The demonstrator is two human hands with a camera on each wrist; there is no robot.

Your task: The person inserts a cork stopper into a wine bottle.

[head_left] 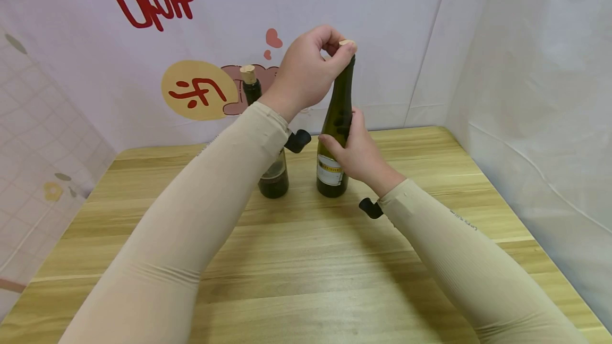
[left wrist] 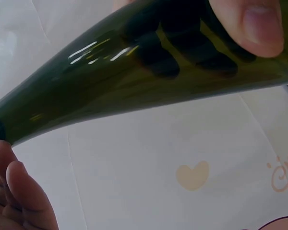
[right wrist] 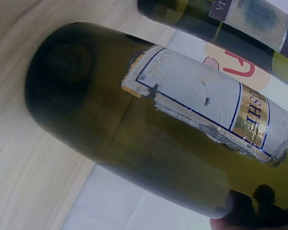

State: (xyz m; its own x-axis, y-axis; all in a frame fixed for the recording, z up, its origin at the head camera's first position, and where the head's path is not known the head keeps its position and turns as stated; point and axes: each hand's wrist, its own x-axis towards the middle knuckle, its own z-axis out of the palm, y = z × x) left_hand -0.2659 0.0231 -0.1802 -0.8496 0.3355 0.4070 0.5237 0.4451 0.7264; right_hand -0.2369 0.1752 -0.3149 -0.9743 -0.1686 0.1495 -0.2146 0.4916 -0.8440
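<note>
A green wine bottle (head_left: 340, 100) with a torn white label (right wrist: 192, 96) stands upright on the wooden table. My right hand (head_left: 359, 155) grips its body from the right, thumb across the front; its fingers show dark through the glass in the left wrist view. At the bottle's mouth, my left hand (head_left: 311, 65) pinches a cork (head_left: 348, 43) between thumb and fingers. Left of this bottle stands a second wine bottle (head_left: 274, 179), darker, with a cork (head_left: 248, 74) in its neck. My left forearm hides much of its middle.
The wooden table (head_left: 287, 280) reaches back to a white printed curtain (head_left: 392, 25) close behind the bottles. More white sheeting (head_left: 540, 94) hangs along the right side. A black wrist-camera mount (head_left: 297, 141) sticks out from the left wrist, near the second bottle.
</note>
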